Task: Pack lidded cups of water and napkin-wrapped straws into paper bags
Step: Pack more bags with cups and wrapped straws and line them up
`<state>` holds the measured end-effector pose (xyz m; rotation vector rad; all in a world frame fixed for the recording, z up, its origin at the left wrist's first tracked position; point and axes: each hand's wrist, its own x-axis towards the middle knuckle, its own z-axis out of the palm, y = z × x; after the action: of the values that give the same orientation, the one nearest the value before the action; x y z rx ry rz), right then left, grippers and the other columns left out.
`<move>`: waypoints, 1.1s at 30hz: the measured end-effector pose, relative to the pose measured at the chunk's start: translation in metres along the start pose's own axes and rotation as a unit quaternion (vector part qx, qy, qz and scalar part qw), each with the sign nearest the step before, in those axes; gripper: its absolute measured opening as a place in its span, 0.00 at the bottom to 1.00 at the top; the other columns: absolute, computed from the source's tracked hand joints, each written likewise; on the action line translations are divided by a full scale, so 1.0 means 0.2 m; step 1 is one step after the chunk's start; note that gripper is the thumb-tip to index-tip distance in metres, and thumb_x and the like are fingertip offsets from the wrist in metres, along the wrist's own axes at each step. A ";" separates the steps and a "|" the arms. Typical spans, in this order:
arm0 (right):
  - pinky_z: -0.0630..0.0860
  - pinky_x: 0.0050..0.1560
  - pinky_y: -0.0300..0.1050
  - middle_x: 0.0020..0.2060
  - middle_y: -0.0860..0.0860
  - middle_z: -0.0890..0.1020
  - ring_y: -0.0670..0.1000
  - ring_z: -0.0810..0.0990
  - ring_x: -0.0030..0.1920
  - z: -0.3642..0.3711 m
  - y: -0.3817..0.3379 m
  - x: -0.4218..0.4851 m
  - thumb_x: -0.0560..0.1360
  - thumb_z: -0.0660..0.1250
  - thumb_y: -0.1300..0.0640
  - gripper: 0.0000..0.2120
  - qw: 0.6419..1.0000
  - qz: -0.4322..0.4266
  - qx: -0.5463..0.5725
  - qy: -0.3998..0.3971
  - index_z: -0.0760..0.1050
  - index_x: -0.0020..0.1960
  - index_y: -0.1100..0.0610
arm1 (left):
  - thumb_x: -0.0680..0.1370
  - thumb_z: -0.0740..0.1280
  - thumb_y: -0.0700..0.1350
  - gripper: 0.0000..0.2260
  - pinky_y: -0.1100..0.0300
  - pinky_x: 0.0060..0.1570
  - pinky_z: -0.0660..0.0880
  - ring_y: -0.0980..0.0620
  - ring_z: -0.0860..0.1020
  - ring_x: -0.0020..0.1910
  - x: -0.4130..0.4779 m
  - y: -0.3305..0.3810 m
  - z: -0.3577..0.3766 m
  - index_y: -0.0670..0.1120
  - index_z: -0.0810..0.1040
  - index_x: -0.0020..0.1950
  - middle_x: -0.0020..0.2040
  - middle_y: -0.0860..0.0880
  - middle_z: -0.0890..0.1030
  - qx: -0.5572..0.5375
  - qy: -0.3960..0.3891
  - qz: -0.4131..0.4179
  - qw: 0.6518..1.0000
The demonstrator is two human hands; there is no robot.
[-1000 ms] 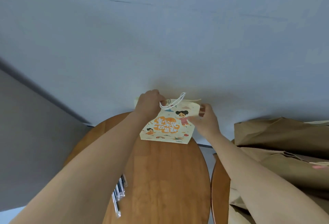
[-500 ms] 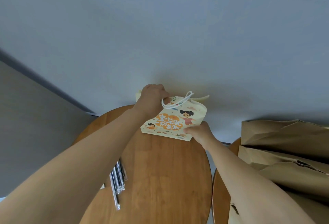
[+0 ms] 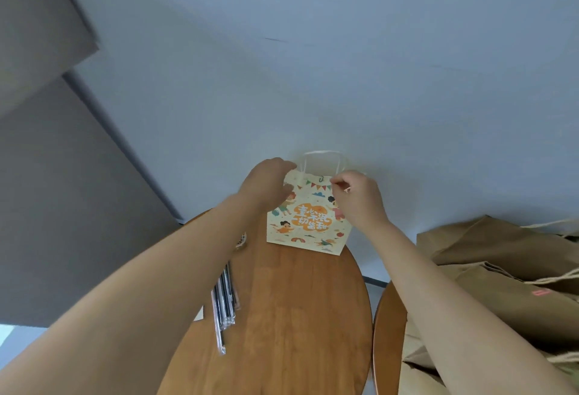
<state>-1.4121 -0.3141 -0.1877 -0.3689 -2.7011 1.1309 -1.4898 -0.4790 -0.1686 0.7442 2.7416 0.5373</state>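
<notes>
With left hand (image 3: pixel 266 183) and right hand (image 3: pixel 360 197) reached forward over the round wooden bench (image 3: pixel 297 316), holds one bag at the far end.

Nearest, on the bench's left part and partly under the left forearm: a bundle of dark straws (image 3: pixel 224 303) in clear wrappers, lying lengthwise, a pale scrap of paper (image 3: pixel 199 313) just beside them at the rim.

To the right, just beside the first, a second round bench (image 3: pixel 388 332), heaped with brown paper bags (image 3: pixel 501 263) lying flat and creased.

Farther out, at the first bench's far end: the printed paper bag (image 3: pixel 308 225), cream with cartoon children and orange lettering, lower edge down on the wood, printed face toward the camera. Grips its upper left corner with the left hand, fingers curled over the rim. Pinches the top edge near the upper right corner with the right hand, thumb and forefinger pressed together. White handles (image 3: pixel 322 156) looping above that edge, between the two hands.

Beyond, a pale blue-grey wall (image 3: pixel 313 65); off to the left, a grey panel (image 3: pixel 62 206).
</notes>
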 end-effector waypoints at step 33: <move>0.66 0.64 0.46 0.67 0.55 0.72 0.54 0.70 0.66 1.35 -2.92 -1.06 0.80 0.57 0.52 0.21 0.899 -0.393 -0.158 -0.113 0.67 0.70 0.60 | 0.80 0.61 0.51 0.21 0.53 0.64 0.71 0.47 0.71 0.67 -2.50 -1.85 -1.50 0.47 0.68 0.72 0.70 0.47 0.70 0.020 0.298 -0.268 0.916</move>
<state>-1.3736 -0.9550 0.0291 0.8031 -2.7547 0.5154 -1.3299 -1.1244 0.0189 -0.2404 3.3127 0.6579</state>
